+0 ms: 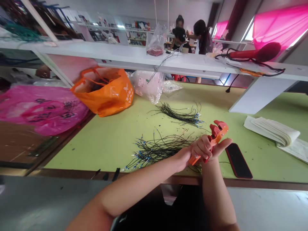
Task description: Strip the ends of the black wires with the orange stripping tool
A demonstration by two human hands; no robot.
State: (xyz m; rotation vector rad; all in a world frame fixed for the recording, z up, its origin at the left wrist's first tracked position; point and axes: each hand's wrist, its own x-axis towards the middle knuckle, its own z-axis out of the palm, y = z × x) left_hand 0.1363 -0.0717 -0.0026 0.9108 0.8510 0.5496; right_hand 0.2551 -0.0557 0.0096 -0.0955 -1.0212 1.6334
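My left hand (201, 148) is closed around an orange and red hand tool (220, 131), whose handles stick out below the fingers. Against the tool's right side is my right hand (218, 151), its thumb stretched out and its other fingers hidden. Under and left of my hands lies a bundle of thin black wires (160, 149) with blue and silver ends. A second bundle of black wires (179, 114) lies farther back on the green tabletop (96, 144), its blue ends to the right.
A black phone-like object with a red edge (239, 161) lies right of my hands, near folded white sheets (271, 128). Orange (113, 96) and pink (55, 109) bags sit at the left. A white shelf (120, 53) crosses behind, bearing a red dryer-like tool (255, 54). People are beyond.
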